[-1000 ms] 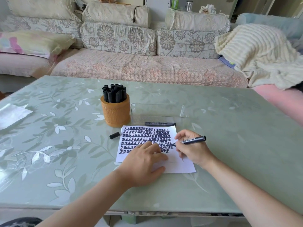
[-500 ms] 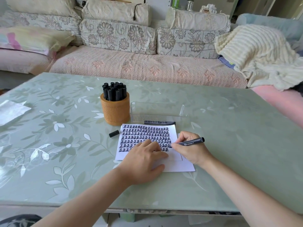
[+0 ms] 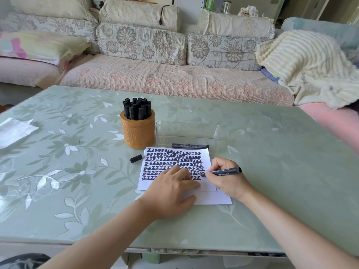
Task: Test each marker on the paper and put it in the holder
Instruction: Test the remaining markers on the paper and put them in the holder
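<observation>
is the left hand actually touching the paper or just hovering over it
Touching. The head view shows the left hand lying flat on the paper, its straight fingers resting across the lower written rows and hiding part of them.

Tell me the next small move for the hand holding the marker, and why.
Probably finish the stroke and lift the tip. The right hand grips the uncapped marker, tip at the paper beside the last marks; the left hand presses the paper flat. Its cap lies apart, left of the paper.
</observation>
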Action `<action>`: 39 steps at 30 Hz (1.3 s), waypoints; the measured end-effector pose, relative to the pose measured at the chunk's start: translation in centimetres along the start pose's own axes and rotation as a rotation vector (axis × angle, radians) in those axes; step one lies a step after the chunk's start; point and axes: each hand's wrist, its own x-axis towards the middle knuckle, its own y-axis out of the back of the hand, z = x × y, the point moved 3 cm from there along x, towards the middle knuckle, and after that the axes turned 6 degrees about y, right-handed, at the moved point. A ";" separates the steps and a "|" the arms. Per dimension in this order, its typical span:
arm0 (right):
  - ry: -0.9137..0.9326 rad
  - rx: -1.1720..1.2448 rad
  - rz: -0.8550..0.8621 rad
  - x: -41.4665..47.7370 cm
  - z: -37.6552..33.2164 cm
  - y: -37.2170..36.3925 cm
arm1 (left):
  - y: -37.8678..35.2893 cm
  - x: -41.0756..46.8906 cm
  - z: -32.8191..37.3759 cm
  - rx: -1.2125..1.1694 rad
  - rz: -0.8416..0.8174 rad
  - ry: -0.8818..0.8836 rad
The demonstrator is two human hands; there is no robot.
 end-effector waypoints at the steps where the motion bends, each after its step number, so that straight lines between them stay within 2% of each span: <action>1: -0.011 0.001 -0.007 0.0 0.1 -0.1 | 0.0 0.0 0.0 0.001 -0.001 0.001; 39: 0.017 -0.059 -0.104 -0.2 -0.6 -0.2 | 0.0 0.0 0.0 -0.009 -0.003 -0.006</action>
